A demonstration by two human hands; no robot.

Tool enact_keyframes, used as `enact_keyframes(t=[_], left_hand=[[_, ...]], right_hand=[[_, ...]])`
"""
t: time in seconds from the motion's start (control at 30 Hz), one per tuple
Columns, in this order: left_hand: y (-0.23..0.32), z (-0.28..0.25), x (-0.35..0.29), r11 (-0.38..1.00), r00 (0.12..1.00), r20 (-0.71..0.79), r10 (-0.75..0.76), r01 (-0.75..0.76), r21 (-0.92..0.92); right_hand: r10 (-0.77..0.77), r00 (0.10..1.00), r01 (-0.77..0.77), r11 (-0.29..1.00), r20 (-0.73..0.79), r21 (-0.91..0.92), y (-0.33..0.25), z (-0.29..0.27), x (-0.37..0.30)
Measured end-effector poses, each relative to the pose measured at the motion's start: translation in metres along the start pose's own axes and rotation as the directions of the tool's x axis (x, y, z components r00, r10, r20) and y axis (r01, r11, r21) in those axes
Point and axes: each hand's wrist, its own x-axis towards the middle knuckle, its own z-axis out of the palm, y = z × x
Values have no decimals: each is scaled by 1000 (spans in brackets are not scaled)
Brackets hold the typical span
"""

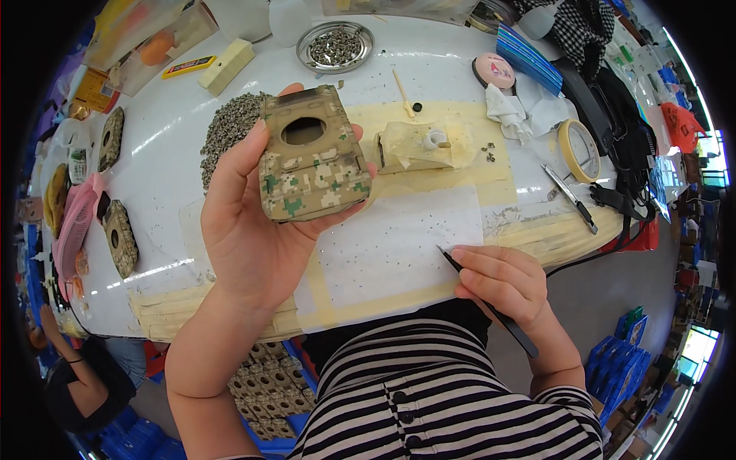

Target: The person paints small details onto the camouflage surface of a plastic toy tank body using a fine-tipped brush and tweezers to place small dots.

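My left hand [249, 238] is closed around a camouflage plastic shell [314, 180], a tank-like body with a round hole in its top, raised above the table. Fingers and thumb grip it along its sides. Lower and to the right, my right hand [506, 284] pinches black tweezers [517, 335], whose tip points left over a white sheet [383, 280]. Tiny dark specks are scattered across that sheet. Behind it stands a tape-covered block [410, 157] with a white ring on top. A heap of small metal parts [230, 134] lies beyond my left hand.
A round metal dish [335, 67] holds more small parts. To the right lie a utility knife [569, 198], a tape roll [580, 151] and crumpled tissue [507, 113]. More camouflage shells [120, 239] rest at the left, and a crate of them [268, 387] sits below the table edge.
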Motion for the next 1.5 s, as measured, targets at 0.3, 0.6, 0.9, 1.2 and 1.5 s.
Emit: enact_keyframes(t=[0.3, 0.6, 0.9, 1.2, 1.5], left_hand=[[0, 2, 0, 1000, 1000, -18, 5, -5, 6], [-1, 2, 0, 1000, 1000, -24, 4, -3, 20], [-1, 15, 1, 948, 986, -79, 144, -115, 295], [21, 11, -4, 751, 998, 61, 33, -65, 657], [15, 9, -9, 764, 990, 130, -45, -50, 643]], right_hand=[[-13, 1000, 13, 1000, 7, -10, 1, 0, 0], [133, 991, -134, 986, 15, 98, -2, -4, 2], [619, 781, -509, 559, 79, 654, -4, -25, 27], [565, 778, -554, 409, 276, 725, 8, -38, 109], [444, 799, -565, 326, 405, 758, 18, -28, 149]])
